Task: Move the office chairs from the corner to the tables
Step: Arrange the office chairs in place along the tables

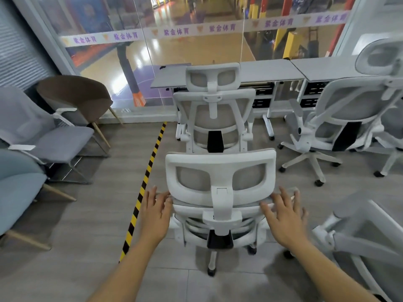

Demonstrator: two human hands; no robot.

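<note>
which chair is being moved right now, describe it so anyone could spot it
Start at the grey tables by the glass wall. A white mesh chair is parked there; the one behind it is yours. Unlike its neighbours, both hands are at its backrest.

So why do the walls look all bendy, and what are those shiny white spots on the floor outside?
Head view: the wide lens bends straight lines near the edges, like the window frame. The white spots are lamp glare on the glossy court floor behind the glass. Both hands, left hand and right hand, look slightly smeared by motion.
</note>
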